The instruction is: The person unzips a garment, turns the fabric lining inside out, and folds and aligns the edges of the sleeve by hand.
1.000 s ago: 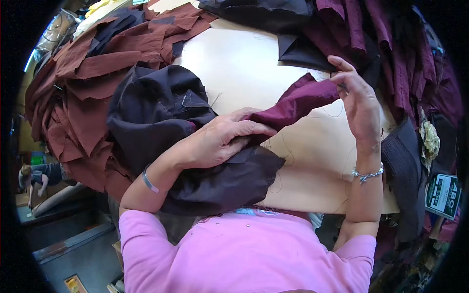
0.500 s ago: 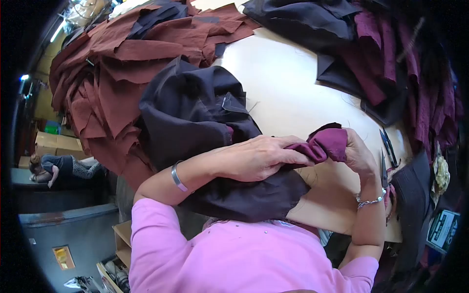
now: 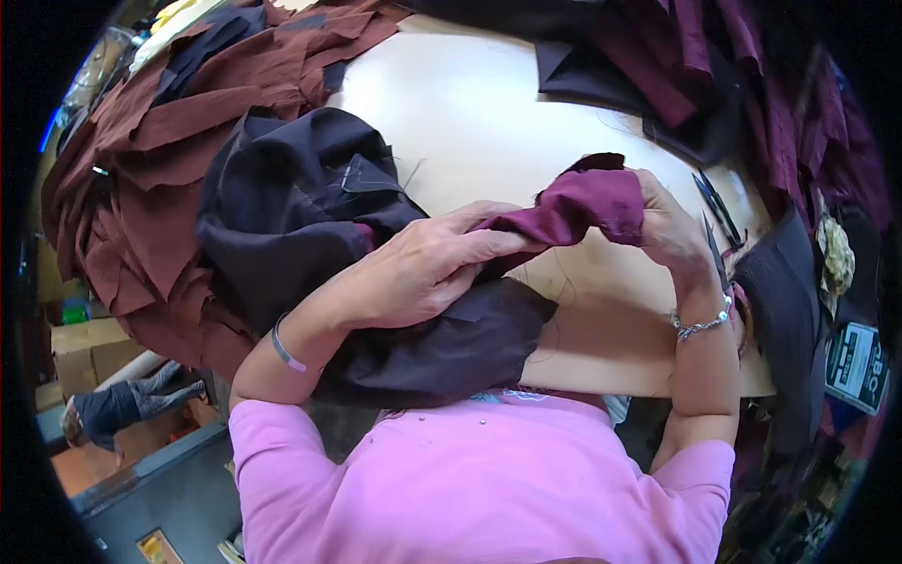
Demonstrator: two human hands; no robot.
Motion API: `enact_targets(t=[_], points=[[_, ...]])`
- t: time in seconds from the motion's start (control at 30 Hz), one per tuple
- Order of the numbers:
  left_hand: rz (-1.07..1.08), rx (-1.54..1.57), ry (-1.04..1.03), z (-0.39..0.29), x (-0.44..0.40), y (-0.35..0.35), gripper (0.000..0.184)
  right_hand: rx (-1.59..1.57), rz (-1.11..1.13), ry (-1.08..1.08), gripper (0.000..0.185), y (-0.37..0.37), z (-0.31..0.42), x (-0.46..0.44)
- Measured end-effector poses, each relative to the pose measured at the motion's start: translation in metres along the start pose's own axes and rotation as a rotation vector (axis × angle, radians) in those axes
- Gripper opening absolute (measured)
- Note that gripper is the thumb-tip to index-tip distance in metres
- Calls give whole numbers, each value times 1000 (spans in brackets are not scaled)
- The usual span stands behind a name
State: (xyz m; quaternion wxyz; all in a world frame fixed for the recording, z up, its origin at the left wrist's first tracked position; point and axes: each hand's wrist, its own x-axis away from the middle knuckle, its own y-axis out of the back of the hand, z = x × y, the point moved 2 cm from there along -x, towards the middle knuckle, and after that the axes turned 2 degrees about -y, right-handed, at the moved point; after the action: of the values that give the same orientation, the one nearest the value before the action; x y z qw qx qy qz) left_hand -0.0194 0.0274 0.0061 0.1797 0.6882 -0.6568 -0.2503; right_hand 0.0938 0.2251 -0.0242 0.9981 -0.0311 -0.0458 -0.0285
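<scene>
A strip of shiny maroon cloth (image 3: 583,207) with a dark edge stretches between my two hands above the table. My left hand (image 3: 437,263) closes on its left end, the thumb lying along the cloth. My right hand (image 3: 672,226) grips the other end; its fingertips are partly hidden behind the fabric. Beneath and left of my left hand a dark garment (image 3: 282,202) lies bunched, with a small patch of maroon showing. More dark cloth (image 3: 442,343) spreads below my left wrist toward the table's front edge. How the strip joins the dark cloth is hidden by my left hand.
Rust-brown cloth pieces (image 3: 150,216) are heaped at the left. Dark and maroon pieces (image 3: 658,75) lie at the back right. Black-handled scissors (image 3: 719,207) rest beside my right hand, near the pale tabletop's (image 3: 451,89) right edge. Another person (image 3: 122,409) is at far left.
My hands have moved apart, drawing the bunched maroon cloth into a longer strip. The right hand sits higher in view. The whole view has shifted, and the other person has changed posture.
</scene>
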Motion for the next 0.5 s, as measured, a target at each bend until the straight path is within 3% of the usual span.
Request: enact_targets(t=[0.1,0.2,0.4,0.5], points=[[25,-19,-19,-3,-3,2,44,147,66,-16,15,-1,0,-1],[-9,-12,18,-3,-1,2,48,44,83,-16,15,-5,2,0],[72,-46,-1,-4,-5,-4,49,58,-90,121,11,-11,-6,-12],[108,-69,-23,-2,-4,-6,49,56,-79,79,12,-15,-10,-13]])
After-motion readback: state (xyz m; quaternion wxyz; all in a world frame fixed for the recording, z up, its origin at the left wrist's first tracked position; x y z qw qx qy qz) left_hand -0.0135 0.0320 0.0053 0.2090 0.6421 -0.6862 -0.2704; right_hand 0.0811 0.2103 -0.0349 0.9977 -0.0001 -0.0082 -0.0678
